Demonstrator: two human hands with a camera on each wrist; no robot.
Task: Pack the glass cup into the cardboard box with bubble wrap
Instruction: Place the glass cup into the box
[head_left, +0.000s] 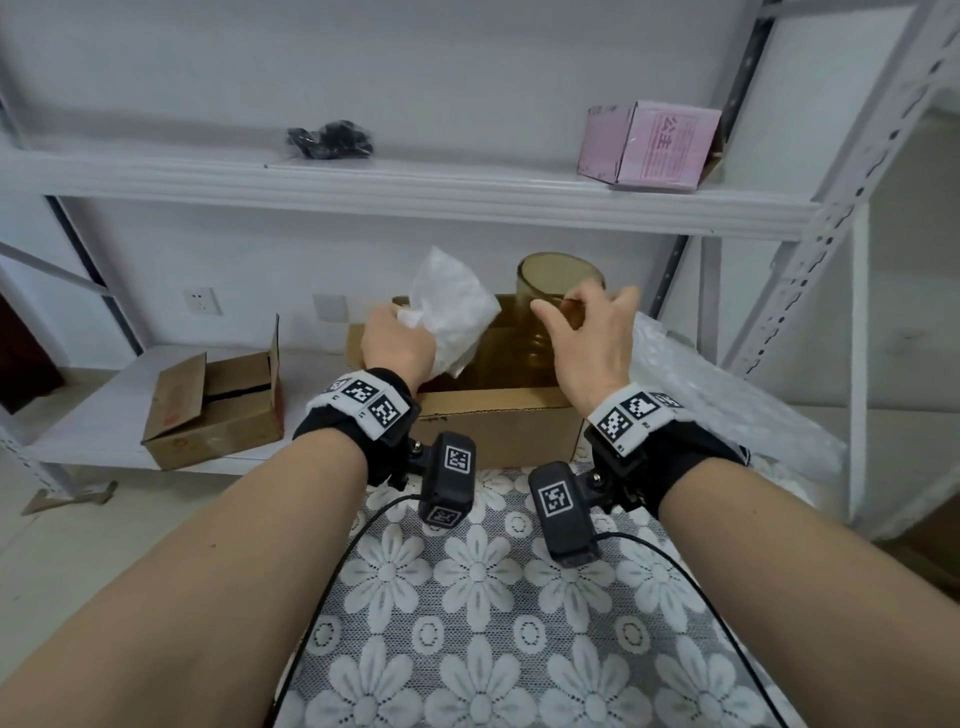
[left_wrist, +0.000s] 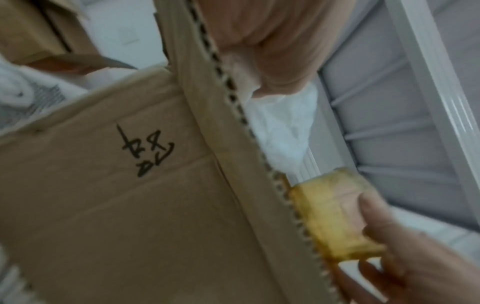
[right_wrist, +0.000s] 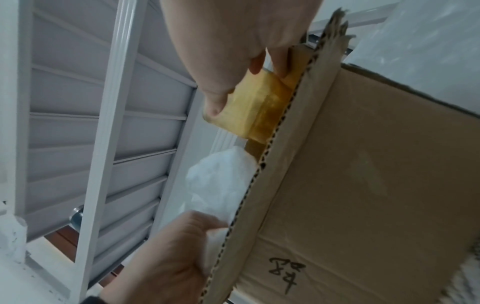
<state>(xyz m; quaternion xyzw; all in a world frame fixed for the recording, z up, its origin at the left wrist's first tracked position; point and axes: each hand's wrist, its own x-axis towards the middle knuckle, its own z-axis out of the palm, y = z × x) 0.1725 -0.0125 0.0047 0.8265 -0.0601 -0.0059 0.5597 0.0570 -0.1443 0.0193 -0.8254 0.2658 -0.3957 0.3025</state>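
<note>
An open cardboard box (head_left: 498, 415) stands on the flowered cloth in front of me. My right hand (head_left: 558, 312) grips an amber glass cup (head_left: 558, 275) by its side, upright, with its lower part down inside the box. My left hand (head_left: 397, 332) clutches a crumpled wad of white wrap (head_left: 452, 306) just left of the cup, over the box's opening. The left wrist view shows the wad (left_wrist: 283, 127) and the cup (left_wrist: 335, 216) behind the box wall (left_wrist: 116, 185). In the right wrist view my fingers (right_wrist: 215, 107) curl around the cup (right_wrist: 252, 107), above the wad (right_wrist: 221, 181).
A loose sheet of bubble wrap (head_left: 727, 395) lies right of the box. A smaller open carton (head_left: 218, 405) sits on the low shelf at left. On the upper shelf (head_left: 415, 192) are a pink box (head_left: 649, 145) and a black bundle (head_left: 330, 140). Metal rack uprights (head_left: 831, 234) stand at right.
</note>
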